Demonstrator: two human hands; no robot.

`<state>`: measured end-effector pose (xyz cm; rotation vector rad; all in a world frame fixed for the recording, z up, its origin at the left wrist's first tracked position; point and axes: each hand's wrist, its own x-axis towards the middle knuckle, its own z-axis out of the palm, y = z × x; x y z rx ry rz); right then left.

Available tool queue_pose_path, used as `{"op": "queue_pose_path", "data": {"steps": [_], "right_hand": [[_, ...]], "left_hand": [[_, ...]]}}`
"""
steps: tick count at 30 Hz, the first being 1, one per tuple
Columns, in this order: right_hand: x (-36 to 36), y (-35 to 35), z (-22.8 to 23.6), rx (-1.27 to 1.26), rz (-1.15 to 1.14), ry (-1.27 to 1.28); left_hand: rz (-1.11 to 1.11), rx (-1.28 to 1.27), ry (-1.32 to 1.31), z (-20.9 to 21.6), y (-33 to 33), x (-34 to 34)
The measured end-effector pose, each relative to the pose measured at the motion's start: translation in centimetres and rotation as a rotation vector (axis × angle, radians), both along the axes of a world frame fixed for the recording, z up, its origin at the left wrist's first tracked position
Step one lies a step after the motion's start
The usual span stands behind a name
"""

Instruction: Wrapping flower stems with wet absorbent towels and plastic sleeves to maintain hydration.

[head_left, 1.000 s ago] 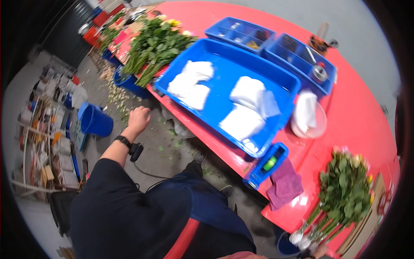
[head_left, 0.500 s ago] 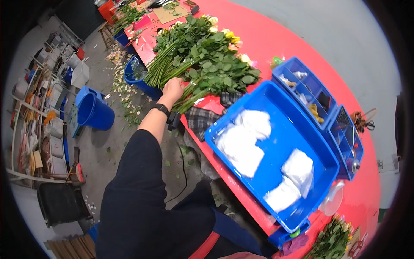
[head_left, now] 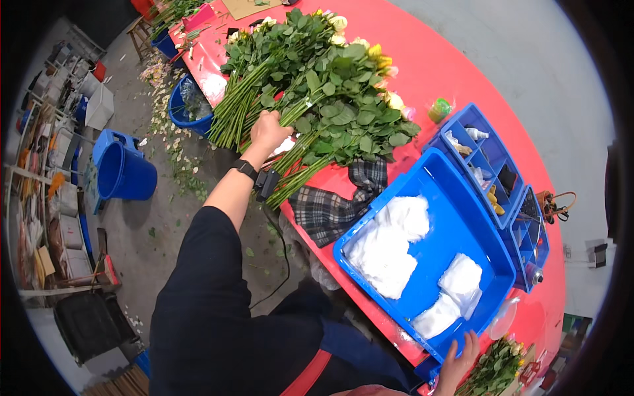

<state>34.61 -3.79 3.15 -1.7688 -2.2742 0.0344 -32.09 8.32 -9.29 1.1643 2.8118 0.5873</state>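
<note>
My left hand is closed around the green stems of a bunch of roses at the red table's left edge. Leafy heads with white, yellow and pink blooms point away to the upper right. More rose stems lie just below that hand. My right hand, coming in at the bottom, has its fingers apart and holds nothing. It is beside the near corner of a blue tray. White wrapped bundles rest inside the tray.
A plaid cloth lies between roses and tray. Divided blue boxes stand beyond the tray. Another rose bunch lies at lower right. Blue buckets stand on the floor, among scattered petals and leaves. A cable hangs by my left forearm.
My right hand has come into view near the tray's lower corner. My left hand stays at the stems, its thumb now stretched to the right. The whole view has shifted a little.
</note>
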Motion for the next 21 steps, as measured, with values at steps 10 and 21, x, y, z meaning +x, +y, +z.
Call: {"op": "queue_pose_path", "data": {"steps": [10,21], "right_hand": [[-24.8,5.2,-0.6,-0.445,0.749,0.574],[-25.6,0.5,-2.7,-0.569,0.771,0.573]], "left_hand": [[-0.288,0.786,-1.378,10.4,-8.5,12.1],[-0.447,-0.013,-0.600,16.2,-21.6,22.3]]}}
